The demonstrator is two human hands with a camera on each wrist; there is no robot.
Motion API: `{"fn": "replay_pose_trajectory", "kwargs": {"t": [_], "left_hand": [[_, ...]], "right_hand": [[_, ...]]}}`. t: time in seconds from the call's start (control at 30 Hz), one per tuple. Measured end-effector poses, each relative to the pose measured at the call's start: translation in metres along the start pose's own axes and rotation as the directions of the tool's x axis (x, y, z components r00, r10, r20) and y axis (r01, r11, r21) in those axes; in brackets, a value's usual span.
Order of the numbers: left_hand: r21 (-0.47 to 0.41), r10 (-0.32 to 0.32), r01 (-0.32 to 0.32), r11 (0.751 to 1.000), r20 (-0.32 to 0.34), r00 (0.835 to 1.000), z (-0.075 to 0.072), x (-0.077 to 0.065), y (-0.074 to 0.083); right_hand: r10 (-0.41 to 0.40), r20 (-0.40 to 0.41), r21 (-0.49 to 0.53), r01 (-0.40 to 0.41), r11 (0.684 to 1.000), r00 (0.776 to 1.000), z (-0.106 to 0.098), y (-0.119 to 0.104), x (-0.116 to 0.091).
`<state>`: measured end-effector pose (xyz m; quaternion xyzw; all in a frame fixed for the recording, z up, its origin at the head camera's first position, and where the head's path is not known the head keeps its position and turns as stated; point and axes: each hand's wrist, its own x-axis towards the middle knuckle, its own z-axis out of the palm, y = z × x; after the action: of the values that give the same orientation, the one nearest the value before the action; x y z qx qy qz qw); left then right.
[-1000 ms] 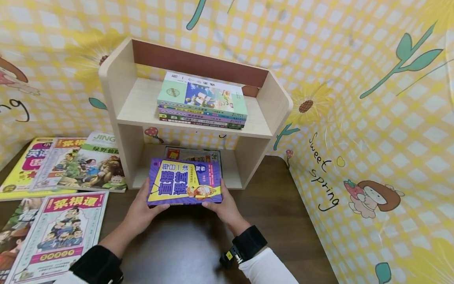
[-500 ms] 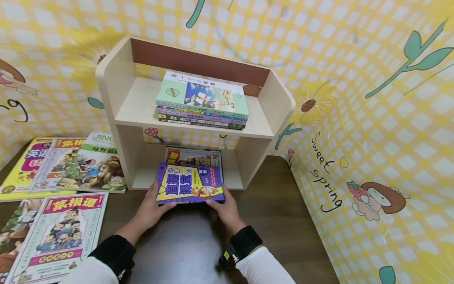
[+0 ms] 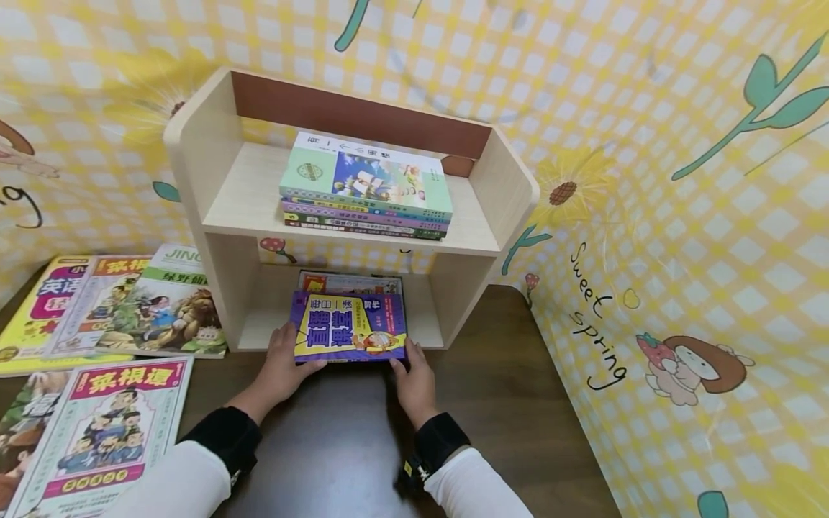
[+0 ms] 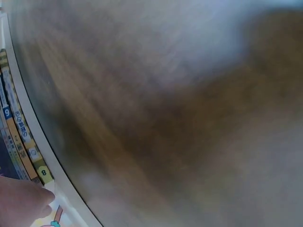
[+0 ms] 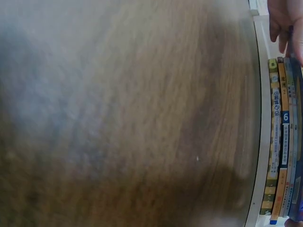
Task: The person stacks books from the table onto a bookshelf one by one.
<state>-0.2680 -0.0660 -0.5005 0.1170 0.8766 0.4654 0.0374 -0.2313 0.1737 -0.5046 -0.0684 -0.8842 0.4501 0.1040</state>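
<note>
A purple and yellow book (image 3: 350, 327) lies level at the mouth of the bookcase's lower compartment. My left hand (image 3: 278, 370) grips its left end, the thumb along the near edge. At the opposite end my right hand (image 3: 416, 381) holds the book's right side. Under it, in the right wrist view, sits a stack of thin books (image 5: 279, 137), spines facing out. The left wrist view catches part of my left hand (image 4: 21, 201) beside these spines. Another illustrated cover (image 3: 352, 282) shows behind the purple book, which hides much of it.
The pale wooden bookcase (image 3: 207, 165) carries a pile of books (image 3: 365, 191) on its upper shelf. Several magazines (image 3: 116, 428) overlap on the table's left. A brown tabletop (image 3: 518, 403) meets the yellow checked sheet (image 3: 648, 273) at the right.
Both hands have shifted the purple book to the right, then a little farther into the compartment. It now overlaps the cover behind it more. The head view has shifted slightly.
</note>
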Motion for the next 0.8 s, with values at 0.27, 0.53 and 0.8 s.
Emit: {"fn": "replay_pose_trajectory", "kwargs": {"t": [0.27,0.53,0.8], "left_hand": [[0.076,0.057,-0.059,0.995,0.022,0.998,-0.004,0.018,-0.003],[0.182,0.012,-0.02,0.983,0.044,0.999,-0.008,0.031,0.007],[0.191,-0.007,-0.003,0.982,0.05,0.999,-0.006,0.04,0.006]], "right_hand": [[-0.021,-0.031,-0.072,0.019,0.997,0.999,0.004,0.001,0.012],[-0.037,-0.022,-0.113,0.035,0.993,0.999,0.003,-0.002,0.021],[-0.07,0.003,-0.115,0.07,0.991,0.998,0.002,-0.001,0.031]]}}
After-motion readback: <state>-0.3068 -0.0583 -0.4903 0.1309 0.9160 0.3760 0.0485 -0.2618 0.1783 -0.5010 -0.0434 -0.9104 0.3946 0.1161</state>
